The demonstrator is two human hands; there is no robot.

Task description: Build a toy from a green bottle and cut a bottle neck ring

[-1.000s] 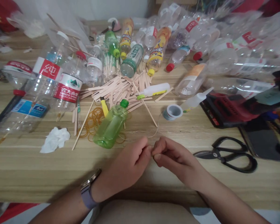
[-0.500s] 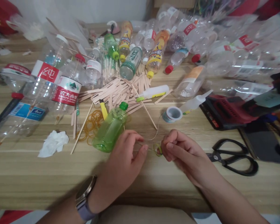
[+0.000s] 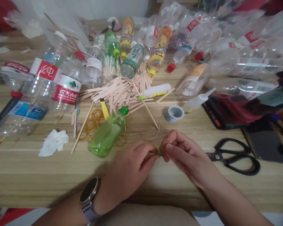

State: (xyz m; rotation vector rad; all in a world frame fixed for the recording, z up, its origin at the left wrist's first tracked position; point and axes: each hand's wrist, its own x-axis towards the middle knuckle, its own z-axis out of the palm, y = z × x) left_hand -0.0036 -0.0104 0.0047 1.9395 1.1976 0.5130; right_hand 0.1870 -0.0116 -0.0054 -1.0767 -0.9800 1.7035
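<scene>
Between my fingertips is a small yellow-green ring [image 3: 158,150], partly covered. My left hand [image 3: 132,166], with a watch on its wrist, pinches the ring's left side. My right hand [image 3: 182,153] pinches at its right side, thumb against the curled fingers. A thin string [image 3: 158,131] runs from the spool [image 3: 174,113] toward my hands, but its end cannot be followed. The green bottle [image 3: 107,133] lies on its side just left of my hands, cap end pointing away. Black-handled scissors [image 3: 235,157] lie to the right of my right hand.
Behind is a pile of wooden sticks [image 3: 118,92] with several plastic bottles. Rubber bands [image 3: 92,122] and a yellow-handled tool [image 3: 104,109] lie by the green bottle. A crumpled tissue [image 3: 53,142] is left, a glue bottle [image 3: 196,102] and red-black power tool [image 3: 233,108] right.
My left hand has moved right and closed on the ring, which was at my right fingertips. The green bottle has shifted slightly left and toward me. My right hand stays nearly in place.
</scene>
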